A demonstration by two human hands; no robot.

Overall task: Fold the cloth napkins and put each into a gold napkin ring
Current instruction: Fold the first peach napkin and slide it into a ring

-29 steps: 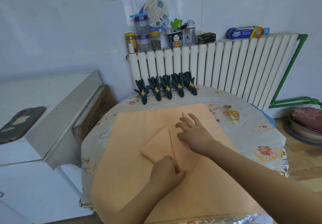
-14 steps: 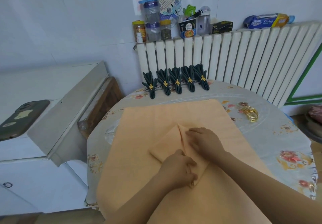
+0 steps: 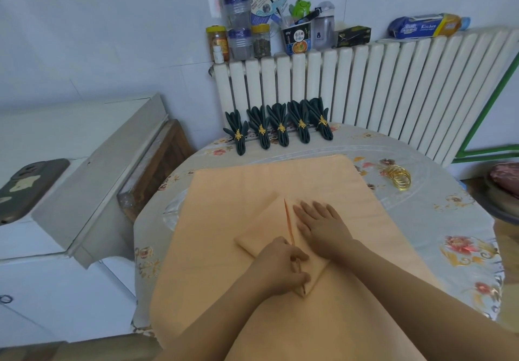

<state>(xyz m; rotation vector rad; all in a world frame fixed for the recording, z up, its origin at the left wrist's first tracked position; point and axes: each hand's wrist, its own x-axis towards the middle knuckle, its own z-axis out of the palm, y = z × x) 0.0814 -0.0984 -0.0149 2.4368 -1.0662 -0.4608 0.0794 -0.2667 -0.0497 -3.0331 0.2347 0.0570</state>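
A peach napkin [image 3: 265, 227] lies half folded into a narrow kite shape on a larger peach cloth [image 3: 238, 192] spread over the round table. My left hand [image 3: 280, 268] pinches its near pointed end, fingers curled on the fabric. Flat on the right flap rests my right hand [image 3: 320, 225], its fingers straight and pointing away from me. A pile of gold napkin rings [image 3: 398, 177] sits at the table's right back. Several dark green folded napkins [image 3: 278, 124], each in a gold ring, stand in a row at the table's far edge.
A white radiator [image 3: 393, 91] runs behind the table with jars, bottles and boxes [image 3: 266, 37] on top. A white cabinet [image 3: 70, 164] stands to the left with a dark phone [image 3: 25, 186] on it. The floral tablecloth [image 3: 449, 220] shows to the right.
My right hand has gone from curled on the fold to flat, pressing the right flap down. My left hand stays pinching the near tip. The camera has tilted slightly.
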